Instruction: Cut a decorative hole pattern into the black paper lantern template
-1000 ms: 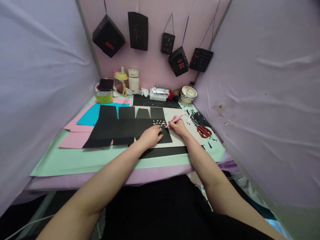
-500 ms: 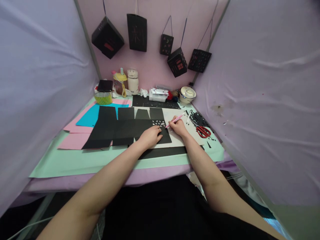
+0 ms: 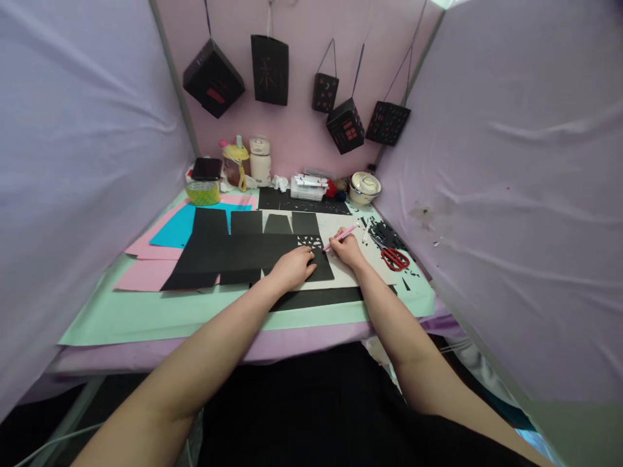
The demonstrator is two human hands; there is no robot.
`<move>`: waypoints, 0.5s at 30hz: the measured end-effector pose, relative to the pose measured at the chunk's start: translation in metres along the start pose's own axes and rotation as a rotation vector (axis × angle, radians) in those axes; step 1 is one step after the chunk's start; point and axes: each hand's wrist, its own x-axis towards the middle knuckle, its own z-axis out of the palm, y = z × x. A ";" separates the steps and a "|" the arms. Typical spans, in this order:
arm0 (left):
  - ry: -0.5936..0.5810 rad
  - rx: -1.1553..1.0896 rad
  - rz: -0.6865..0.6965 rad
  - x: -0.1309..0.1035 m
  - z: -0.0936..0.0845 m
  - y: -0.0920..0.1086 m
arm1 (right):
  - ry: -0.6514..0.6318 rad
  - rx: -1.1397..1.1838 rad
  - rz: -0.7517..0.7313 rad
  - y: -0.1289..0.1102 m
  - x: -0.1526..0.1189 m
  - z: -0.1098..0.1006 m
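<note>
A sheet of black card (image 3: 243,254) with cut flaps along its edges lies on a white board (image 3: 357,272). Near its right end is a patch of small cut-out shapes (image 3: 307,241), with pale showing through. My left hand (image 3: 292,267) rests on the card just below that patch, fingers stretched out and pressing down. Between the fingers of my right hand (image 3: 346,250) is a slim pink pen-style craft knife (image 3: 346,232). Its tip meets the card beside the cut-outs, though the blade is too small to see clearly.
Red-handled scissors (image 3: 395,259) lie at the right beside black paper scraps (image 3: 385,233). Pink paper (image 3: 146,275) and blue paper (image 3: 168,228) are at the left. A white bottle (image 3: 260,162), a lidded bowl (image 3: 365,187) and a clear box (image 3: 309,188) line the back. Black paper lanterns (image 3: 345,126) hang above.
The whole view has shifted slightly. Both hands stay almost in place on and beside the card, with the knife tip still at the cut-out patch.
</note>
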 end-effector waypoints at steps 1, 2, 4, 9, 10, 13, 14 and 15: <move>0.003 -0.001 0.001 0.000 0.000 0.000 | -0.003 0.001 0.003 -0.001 0.000 0.000; 0.005 0.000 0.004 0.000 0.000 0.000 | -0.005 0.004 0.005 -0.002 -0.001 0.000; 0.006 0.004 0.006 0.000 0.001 0.000 | -0.004 0.013 0.005 -0.003 -0.002 -0.001; 0.000 0.004 0.000 0.000 0.000 0.000 | -0.038 0.032 -0.030 -0.004 -0.003 -0.001; 0.003 0.000 0.001 0.000 0.000 0.001 | -0.050 0.029 -0.033 -0.003 -0.003 -0.001; 0.001 -0.007 -0.005 0.000 -0.001 0.002 | -0.073 0.017 -0.036 -0.004 -0.003 0.000; -0.003 -0.008 -0.011 0.000 -0.002 0.002 | -0.078 0.018 -0.039 -0.004 -0.004 0.000; -0.007 -0.008 -0.016 0.000 -0.002 0.002 | -0.084 0.021 -0.042 -0.004 -0.004 0.000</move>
